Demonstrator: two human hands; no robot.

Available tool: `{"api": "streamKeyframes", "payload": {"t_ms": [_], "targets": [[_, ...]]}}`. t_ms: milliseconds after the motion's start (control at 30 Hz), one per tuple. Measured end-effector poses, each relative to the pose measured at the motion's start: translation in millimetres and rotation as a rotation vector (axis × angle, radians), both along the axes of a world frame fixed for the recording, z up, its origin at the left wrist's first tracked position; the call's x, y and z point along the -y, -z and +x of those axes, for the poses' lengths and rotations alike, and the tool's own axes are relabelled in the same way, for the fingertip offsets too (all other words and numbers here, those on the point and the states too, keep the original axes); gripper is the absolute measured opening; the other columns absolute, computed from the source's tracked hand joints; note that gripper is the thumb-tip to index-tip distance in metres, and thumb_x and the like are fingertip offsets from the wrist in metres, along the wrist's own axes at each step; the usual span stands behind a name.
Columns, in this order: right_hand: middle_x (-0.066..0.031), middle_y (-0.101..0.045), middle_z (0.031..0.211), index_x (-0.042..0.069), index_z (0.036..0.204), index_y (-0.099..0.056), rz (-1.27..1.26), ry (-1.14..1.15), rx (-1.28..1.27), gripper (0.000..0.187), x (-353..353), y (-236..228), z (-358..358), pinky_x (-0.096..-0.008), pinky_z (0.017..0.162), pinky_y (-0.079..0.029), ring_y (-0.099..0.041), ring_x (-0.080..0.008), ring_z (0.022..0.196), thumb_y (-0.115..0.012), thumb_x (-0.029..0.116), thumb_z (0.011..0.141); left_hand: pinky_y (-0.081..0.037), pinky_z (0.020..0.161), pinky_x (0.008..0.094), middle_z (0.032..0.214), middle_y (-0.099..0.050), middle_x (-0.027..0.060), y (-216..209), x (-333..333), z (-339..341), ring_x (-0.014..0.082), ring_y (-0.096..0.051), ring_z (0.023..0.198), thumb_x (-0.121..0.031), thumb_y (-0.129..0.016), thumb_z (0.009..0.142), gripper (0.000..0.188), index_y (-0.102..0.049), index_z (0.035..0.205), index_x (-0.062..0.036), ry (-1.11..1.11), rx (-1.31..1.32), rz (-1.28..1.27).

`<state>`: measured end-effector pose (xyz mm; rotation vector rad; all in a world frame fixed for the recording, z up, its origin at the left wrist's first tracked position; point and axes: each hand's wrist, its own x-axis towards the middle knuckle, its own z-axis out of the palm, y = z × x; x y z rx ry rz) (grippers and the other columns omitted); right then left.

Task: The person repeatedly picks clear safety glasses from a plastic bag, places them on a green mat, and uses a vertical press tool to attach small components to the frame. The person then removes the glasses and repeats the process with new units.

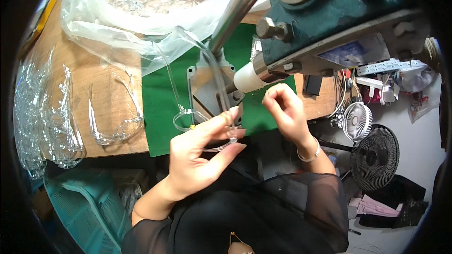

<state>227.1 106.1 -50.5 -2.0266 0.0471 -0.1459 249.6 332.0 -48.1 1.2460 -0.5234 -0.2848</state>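
A pair of clear, colourless plastic safety glasses [195, 108] is gripped by the left hand [200, 153], just below the middle of the frame: the lens edge is pinched between the thumb and the fingertips [234, 113]. The glasses are transparent throughout, with a curved one-piece lens and long thin temple arms that arc upward toward the upper centre of the frame; a small yellow speck is seen near the lens. The right hand [287, 113], right of centre, is loosely curled with thumb and forefinger brought together; whether something small is held between them cannot be told. A thin silver bangle [310, 153] is worn on that wrist.

Behind both hands, a grey metal base plate [207, 89] is set on a green felt mat [160, 108], which is laid on a brown wooden bench [101, 84]. A heavy teal-painted press [325, 9] with large bolts fills the upper right. At the upper left, a clear plastic bag of similar glasses [141, 0] is seen; further clear glasses [115, 122] lie at the left of the frame. Two small fans [369, 146] stand at the right, on the floor.
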Motion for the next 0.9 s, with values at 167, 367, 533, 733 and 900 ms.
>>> {"api": "streamKeyframes", "payload": {"t_ms": [167,367,533,733,900], "targets": [[-0.0067,-0.058,0.08,0.005,0.082,-0.053,-0.157,-0.497,0.345,0.013,-46,-45,15,-0.0284,0.066,-0.042,-0.052,-0.02,0.071,-0.065,0.004,0.078,-0.049,0.078,0.0244,0.112,-0.061,0.0135,-3,-2,-4,0.0141,-0.064,0.088,0.004,-0.069,0.074,0.054,-0.048,0.124,0.0053,-0.036,0.001,0.061],[-0.0018,-0.06,0.078,0.008,0.081,-0.061,-0.195,-0.555,0.35,0.013,-52,-40,22,-0.0296,0.065,-0.042,-0.053,-0.0199,0.071,-0.07,0.007,0.072,-0.048,0.08,0.0238,0.098,-0.066,0.012,-4,-18,-2,0.0112,-0.061,0.089,0.003,-0.069,0.075,0.058,-0.044,0.128,0.0046,0.032,-0.065,0.155],[-0.0007,-0.063,0.077,0.008,0.078,-0.064,-0.169,-0.55,0.337,0.011,-53,-43,24,-0.0279,0.064,-0.043,-0.054,-0.018,0.071,-0.072,0.009,0.071,-0.048,0.078,0.0231,0.097,-0.067,0.0127,-8,-18,-2,0.0098,-0.061,0.088,0.002,-0.07,0.075,0.059,-0.044,0.127,0.0044,0.04,-0.141,0.089],[-0.002,-0.063,0.077,0.007,0.079,-0.064,0.0,-0.508,0.264,0.013,-54,-38,22,-0.027,0.063,-0.044,-0.055,-0.0173,0.071,-0.073,0.007,0.07,-0.048,0.079,0.0233,0.096,-0.067,0.0142,-10,-16,-2,0.0101,-0.061,0.087,0.002,-0.069,0.075,0.06,-0.043,0.128,0.0046,-0.024,-0.002,0.146],[-0.0037,-0.063,0.077,0.006,0.079,-0.064,0.176,-0.516,0.207,0.012,-52,-32,21,-0.0268,0.063,-0.044,-0.055,-0.0176,0.071,-0.073,0.006,0.07,-0.048,0.078,0.0229,0.095,-0.067,0.0136,-9,-17,-3,0.0098,-0.061,0.087,0.003,-0.069,0.075,0.062,-0.041,0.13,0.0047,0.059,-0.064,0.106]]}}
